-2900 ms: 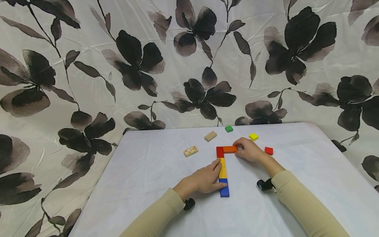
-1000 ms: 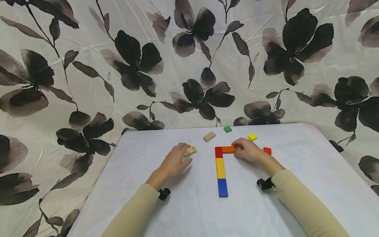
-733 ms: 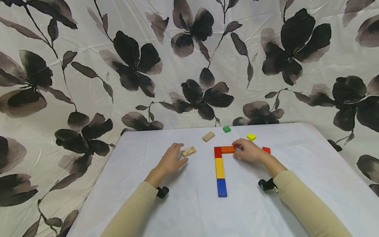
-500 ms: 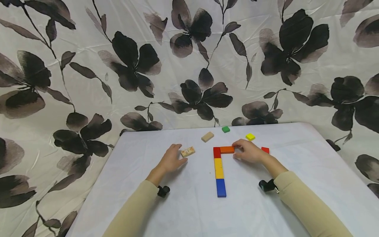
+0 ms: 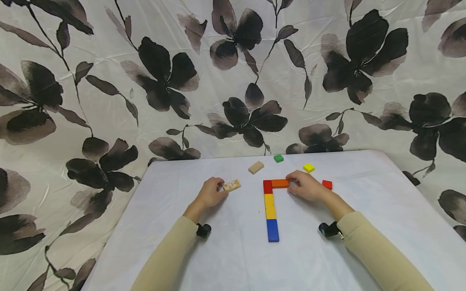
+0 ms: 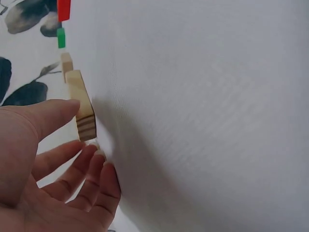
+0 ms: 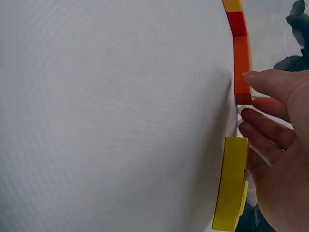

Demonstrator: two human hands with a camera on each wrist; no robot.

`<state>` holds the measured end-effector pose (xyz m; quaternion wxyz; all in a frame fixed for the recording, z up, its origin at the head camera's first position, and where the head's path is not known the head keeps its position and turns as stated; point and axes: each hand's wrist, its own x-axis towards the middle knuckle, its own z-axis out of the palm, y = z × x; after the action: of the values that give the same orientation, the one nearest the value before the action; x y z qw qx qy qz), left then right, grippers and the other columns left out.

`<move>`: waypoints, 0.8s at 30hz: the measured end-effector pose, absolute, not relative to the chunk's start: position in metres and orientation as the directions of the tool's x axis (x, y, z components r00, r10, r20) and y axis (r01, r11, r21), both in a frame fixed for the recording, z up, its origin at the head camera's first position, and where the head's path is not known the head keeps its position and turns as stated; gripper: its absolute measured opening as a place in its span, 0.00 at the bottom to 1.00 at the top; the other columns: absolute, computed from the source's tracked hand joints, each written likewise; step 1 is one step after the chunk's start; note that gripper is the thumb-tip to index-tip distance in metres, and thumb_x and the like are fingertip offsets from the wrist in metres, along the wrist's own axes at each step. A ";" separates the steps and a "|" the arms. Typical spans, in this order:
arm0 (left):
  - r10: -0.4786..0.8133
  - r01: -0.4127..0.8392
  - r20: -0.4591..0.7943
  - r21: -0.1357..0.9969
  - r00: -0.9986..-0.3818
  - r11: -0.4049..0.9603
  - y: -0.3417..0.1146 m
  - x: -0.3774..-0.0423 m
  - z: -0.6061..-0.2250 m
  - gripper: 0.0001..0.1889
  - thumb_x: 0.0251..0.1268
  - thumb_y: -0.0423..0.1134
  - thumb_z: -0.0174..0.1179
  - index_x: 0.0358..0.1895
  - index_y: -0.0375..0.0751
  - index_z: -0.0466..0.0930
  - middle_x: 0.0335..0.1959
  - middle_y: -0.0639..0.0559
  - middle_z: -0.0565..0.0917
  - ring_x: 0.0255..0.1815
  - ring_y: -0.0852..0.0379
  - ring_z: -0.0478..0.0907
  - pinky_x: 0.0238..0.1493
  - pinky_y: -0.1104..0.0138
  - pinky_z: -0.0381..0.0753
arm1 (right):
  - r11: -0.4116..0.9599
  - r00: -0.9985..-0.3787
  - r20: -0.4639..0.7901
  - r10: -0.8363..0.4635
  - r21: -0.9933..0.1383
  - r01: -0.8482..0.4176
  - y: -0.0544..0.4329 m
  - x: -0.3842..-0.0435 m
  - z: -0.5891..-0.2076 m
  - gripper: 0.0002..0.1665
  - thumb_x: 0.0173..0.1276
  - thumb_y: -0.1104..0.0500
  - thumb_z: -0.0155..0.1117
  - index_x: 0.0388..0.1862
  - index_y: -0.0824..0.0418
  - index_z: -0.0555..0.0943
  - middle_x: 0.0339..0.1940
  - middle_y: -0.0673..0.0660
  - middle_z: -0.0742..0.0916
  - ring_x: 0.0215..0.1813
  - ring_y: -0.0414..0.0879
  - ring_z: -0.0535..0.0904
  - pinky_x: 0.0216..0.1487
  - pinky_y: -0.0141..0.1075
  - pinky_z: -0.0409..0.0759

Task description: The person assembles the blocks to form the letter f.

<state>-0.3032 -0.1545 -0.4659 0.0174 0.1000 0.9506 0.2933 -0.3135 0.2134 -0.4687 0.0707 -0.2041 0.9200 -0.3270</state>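
Observation:
My left hand (image 5: 211, 192) pinches the left end of a wooden block with a printed top (image 5: 231, 186). In the left wrist view, the thumb presses on the side of that block (image 6: 81, 99) and the fingers curl at its end. Further right, my right hand (image 5: 305, 186) pinches the right end of an orange block (image 5: 280, 184), which adjoins a red block (image 5: 267, 187). Below the red one run a yellow block (image 5: 270, 206) and a blue block (image 5: 273, 230) in line. Another yellow block (image 7: 231, 186) shows beside the right palm, hidden in the head view.
Behind the hands lie a plain wooden block (image 5: 256, 167), a green block (image 5: 278, 158) and a small yellow block (image 5: 308, 167). Just beyond the right wrist is a small red block (image 5: 327, 184). A flowered cloth (image 5: 233, 81) hangs behind the white table (image 5: 233, 258).
My left hand has left the yellow and blue blocks, moved left to the printed wooden block and closed its fingers on it. The right hand has stayed at the orange block.

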 end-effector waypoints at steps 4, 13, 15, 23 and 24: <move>0.191 0.169 0.020 0.560 -0.981 0.811 -0.155 -0.307 -0.468 0.19 0.67 0.35 0.68 0.57 0.30 0.81 0.45 0.44 0.81 0.43 0.50 0.75 0.48 0.58 0.77 | 0.703 -0.906 0.025 -0.423 -0.622 -0.346 0.213 -0.313 -0.470 0.24 0.73 0.63 0.64 0.66 0.70 0.77 0.62 0.65 0.82 0.64 0.60 0.76 0.69 0.57 0.74; 0.202 0.166 0.008 0.599 -0.979 0.783 -0.154 -0.308 -0.470 0.15 0.66 0.32 0.68 0.52 0.30 0.81 0.36 0.48 0.79 0.38 0.54 0.72 0.41 0.64 0.73 | 0.703 -0.914 0.068 -0.399 -0.617 -0.353 0.212 -0.313 -0.471 0.20 0.73 0.66 0.63 0.61 0.70 0.80 0.58 0.65 0.85 0.60 0.60 0.79 0.66 0.56 0.77; 0.209 0.169 0.005 0.603 -0.978 0.780 -0.155 -0.309 -0.470 0.14 0.66 0.32 0.68 0.51 0.30 0.81 0.35 0.48 0.78 0.37 0.55 0.72 0.40 0.65 0.72 | 0.703 -0.916 0.072 -0.394 -0.618 -0.351 0.211 -0.313 -0.471 0.19 0.72 0.66 0.63 0.61 0.70 0.81 0.57 0.64 0.85 0.59 0.59 0.79 0.66 0.55 0.78; 0.242 0.189 0.004 0.638 -0.970 0.746 -0.157 -0.310 -0.466 0.14 0.64 0.33 0.71 0.50 0.31 0.82 0.33 0.50 0.80 0.35 0.56 0.73 0.40 0.66 0.73 | 0.708 -0.921 0.081 -0.380 -0.616 -0.346 0.211 -0.315 -0.473 0.19 0.72 0.66 0.62 0.60 0.70 0.81 0.57 0.65 0.85 0.60 0.60 0.79 0.66 0.56 0.77; 0.248 0.196 0.010 0.640 -0.969 0.743 -0.158 -0.311 -0.466 0.14 0.64 0.33 0.71 0.50 0.31 0.82 0.33 0.50 0.80 0.35 0.57 0.73 0.40 0.66 0.73 | 0.709 -0.923 0.078 -0.378 -0.617 -0.343 0.211 -0.315 -0.473 0.19 0.72 0.66 0.62 0.61 0.70 0.81 0.58 0.65 0.85 0.60 0.60 0.79 0.66 0.56 0.77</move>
<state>-0.3106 -0.1578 -0.4657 0.0379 0.1190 0.9327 0.3385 -0.3151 0.2107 -0.4733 0.0270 -0.1949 0.9239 -0.3281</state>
